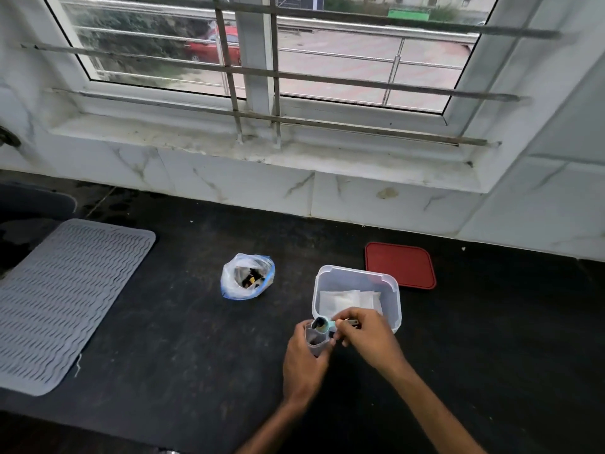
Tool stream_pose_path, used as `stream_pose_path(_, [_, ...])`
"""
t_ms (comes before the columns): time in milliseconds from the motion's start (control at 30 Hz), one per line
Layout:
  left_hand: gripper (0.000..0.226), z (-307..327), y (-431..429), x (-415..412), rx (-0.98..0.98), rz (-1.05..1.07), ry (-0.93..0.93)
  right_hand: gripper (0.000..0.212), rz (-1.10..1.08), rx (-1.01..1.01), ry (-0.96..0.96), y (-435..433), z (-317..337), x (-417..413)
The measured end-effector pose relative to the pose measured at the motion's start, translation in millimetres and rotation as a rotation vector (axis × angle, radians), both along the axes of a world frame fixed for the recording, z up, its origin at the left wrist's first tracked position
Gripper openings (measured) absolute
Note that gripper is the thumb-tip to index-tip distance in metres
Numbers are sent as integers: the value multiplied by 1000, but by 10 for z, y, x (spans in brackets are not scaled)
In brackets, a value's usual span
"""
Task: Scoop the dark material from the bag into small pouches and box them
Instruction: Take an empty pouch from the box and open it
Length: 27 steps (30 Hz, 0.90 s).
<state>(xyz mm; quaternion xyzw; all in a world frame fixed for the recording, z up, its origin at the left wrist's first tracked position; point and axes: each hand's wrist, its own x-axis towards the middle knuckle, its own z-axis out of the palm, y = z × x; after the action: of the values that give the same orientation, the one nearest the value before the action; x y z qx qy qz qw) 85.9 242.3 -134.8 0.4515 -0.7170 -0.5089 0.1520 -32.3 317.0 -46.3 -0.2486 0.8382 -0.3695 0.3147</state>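
Note:
My left hand grips a small translucent pouch upright, with some dark material in it. My right hand pinches the handle of a small teal scoop, whose bowl holds dark material and is tilted at the pouch's mouth. Behind the hands stands a clear plastic box with white pouches lying inside. An open plastic bag of dark material sits to the left on the black counter.
A red lid lies behind the box at the right. A grey ribbed mat covers the counter's left side. A white tiled wall and a barred window sill run along the back.

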Motion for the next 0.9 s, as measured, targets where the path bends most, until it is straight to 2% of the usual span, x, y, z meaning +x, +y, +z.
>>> stream_pose_path(167, [38,29,69,78,-43,15,108,21,213,-4,256,93,-121,198])
stream_pose_path(267, [40,7,82,84,-47,24,111,24,240,-35,388,148,-134,257])
stream_pose_path(333, [41,-35,86,87,-49,24,113,25,220,-50,404,171,-146,240])
stream_pose_path(433, [48,-58,97,95,-67,16,96,22,127,-101,279,204,-154,179])
stream_pose_path(633, [87,-74,67,124,-1,-41,17,13,-98,-208,-124,215,-57,61])
stream_pose_path(733, [82,-77,45,121,-48,-63,-50,13,-194,-250,-293,205,-6,46])
stream_pose_path(900, [86,-33,-17,73,-198,-173,-215,12,-255,-268,-374,171,67,15])
